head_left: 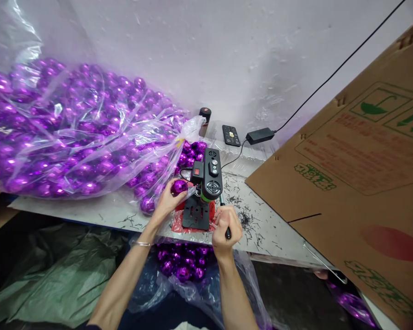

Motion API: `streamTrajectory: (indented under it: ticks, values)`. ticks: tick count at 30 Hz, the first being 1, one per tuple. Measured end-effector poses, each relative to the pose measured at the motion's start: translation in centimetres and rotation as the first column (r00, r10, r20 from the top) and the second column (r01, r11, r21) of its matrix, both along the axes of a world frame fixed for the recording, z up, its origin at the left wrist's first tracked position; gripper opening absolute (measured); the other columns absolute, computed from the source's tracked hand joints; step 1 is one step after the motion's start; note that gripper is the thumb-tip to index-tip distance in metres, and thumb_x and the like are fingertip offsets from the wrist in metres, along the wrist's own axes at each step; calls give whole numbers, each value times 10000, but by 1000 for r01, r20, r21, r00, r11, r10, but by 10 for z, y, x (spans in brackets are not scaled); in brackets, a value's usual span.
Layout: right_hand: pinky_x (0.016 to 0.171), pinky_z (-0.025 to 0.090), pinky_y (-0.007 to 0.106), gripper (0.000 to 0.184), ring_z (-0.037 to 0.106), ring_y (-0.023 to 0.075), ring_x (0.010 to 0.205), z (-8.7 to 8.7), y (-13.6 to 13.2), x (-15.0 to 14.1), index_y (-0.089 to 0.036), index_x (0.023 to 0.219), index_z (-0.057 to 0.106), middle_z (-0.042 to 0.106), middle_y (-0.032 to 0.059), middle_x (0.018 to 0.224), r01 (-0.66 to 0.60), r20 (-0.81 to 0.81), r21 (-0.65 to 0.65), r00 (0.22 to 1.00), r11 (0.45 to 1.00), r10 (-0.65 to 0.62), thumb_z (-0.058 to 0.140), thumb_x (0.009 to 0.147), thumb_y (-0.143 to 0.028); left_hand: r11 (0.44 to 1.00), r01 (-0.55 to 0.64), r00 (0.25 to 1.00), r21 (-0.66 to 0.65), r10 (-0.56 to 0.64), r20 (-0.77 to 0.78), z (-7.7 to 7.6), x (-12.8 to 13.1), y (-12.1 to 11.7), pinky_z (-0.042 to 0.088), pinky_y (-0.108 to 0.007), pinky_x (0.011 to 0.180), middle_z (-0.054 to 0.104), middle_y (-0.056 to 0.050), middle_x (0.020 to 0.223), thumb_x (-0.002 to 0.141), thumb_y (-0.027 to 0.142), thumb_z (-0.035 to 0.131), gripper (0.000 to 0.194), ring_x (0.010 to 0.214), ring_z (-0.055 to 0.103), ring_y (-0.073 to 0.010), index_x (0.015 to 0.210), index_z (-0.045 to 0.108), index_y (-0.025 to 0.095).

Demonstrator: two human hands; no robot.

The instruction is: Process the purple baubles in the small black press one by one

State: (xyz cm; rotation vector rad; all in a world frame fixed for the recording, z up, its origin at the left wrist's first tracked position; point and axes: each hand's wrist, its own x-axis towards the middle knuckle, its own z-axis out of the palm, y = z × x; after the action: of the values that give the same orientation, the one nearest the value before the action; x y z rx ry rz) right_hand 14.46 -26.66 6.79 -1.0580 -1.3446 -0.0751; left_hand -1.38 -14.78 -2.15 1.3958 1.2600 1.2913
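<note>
My left hand [168,200] grips a shiny purple bauble [179,186], just left of a small black bench drill press [212,172]. Around the drill's lever handle [228,233] my right hand [226,225] is closed, to the right of the machine. The drill's slotted base plate [196,214] sits on a red sheet [177,222]. Whether the bauble touches the drill's tip cannot be made out. More purple baubles [183,273] lie in a clear plastic bag below the table edge, between my forearms.
A big clear bag [79,137] full of purple baubles fills the left. Behind stand a dark cylinder [205,117], a phone [231,135] and a power adapter [259,135] with its cable. A cardboard box [330,183] rises at the right. Black shavings [245,219] litter the table [278,236].
</note>
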Motion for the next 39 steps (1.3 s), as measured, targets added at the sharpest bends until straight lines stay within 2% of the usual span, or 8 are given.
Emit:
streamTrajectory:
  ticks: [2,5,11,14,18,25,34,39]
  values:
    - [561,379,289,322,511,125,609,5,1,0,-215,690,479,503,-16,649,-3,-20,-11,1000,1000,3,432,994,-117,987,80,977,-138,-50,209,0,-7,-25,619,-426,924,749,-97,1174,823,493,759,577,986,750,-245,1315,606,233]
    - [574,383,280,329,508,114,617,11,2,-1,-211,685,479,504,-20,654,-32,-38,-13,999,999,31,442,996,-109,928,236,863,-290,-63,501,2,-9,-48,659,-448,845,767,-100,1140,920,550,633,540,896,775,-238,1365,561,252]
    - [594,389,273,320,512,108,628,11,2,-1,-206,693,479,506,-26,660,-51,-47,-5,998,999,51,453,992,-95,899,298,802,-320,-53,595,-1,-5,-50,638,-483,945,741,-114,1246,950,603,572,478,1042,763,-262,1271,598,251]
    - [596,389,278,316,514,112,625,11,2,-1,-207,699,482,506,-26,657,-54,-44,-1,998,999,54,449,996,-105,917,237,848,-320,-35,529,-7,5,-49,615,-474,981,742,-108,1239,885,556,690,508,1083,749,-264,1264,582,236]
    - [591,390,277,317,508,110,622,15,3,-1,-208,704,488,498,-26,655,-64,-57,-2,996,998,63,448,1005,-116,976,116,929,-186,-40,369,-20,24,-55,553,-451,1058,746,-108,1215,836,555,743,555,1165,709,-262,1249,595,215]
    - [592,383,278,341,483,101,608,25,3,0,-212,689,475,472,-31,650,-28,-66,-94,998,995,22,442,1026,-172,997,54,981,-47,-44,187,-41,42,-60,497,-443,1096,722,-98,1225,815,487,783,522,1167,684,-255,1227,624,209]
    - [609,422,281,319,530,115,647,20,0,2,-208,708,513,516,-12,669,-40,-37,-75,999,996,37,440,1011,-141,974,105,962,202,-49,-268,-42,40,-61,494,-496,1086,726,-112,1258,879,443,761,487,1208,664,-303,1294,629,225]
    - [611,422,278,314,537,114,657,18,-2,4,-209,707,506,532,-11,684,-50,7,-63,999,997,50,442,997,-108,936,208,925,284,-94,-367,-51,38,-60,506,-514,1102,687,-147,1368,907,455,735,593,1285,648,-321,1421,560,217]
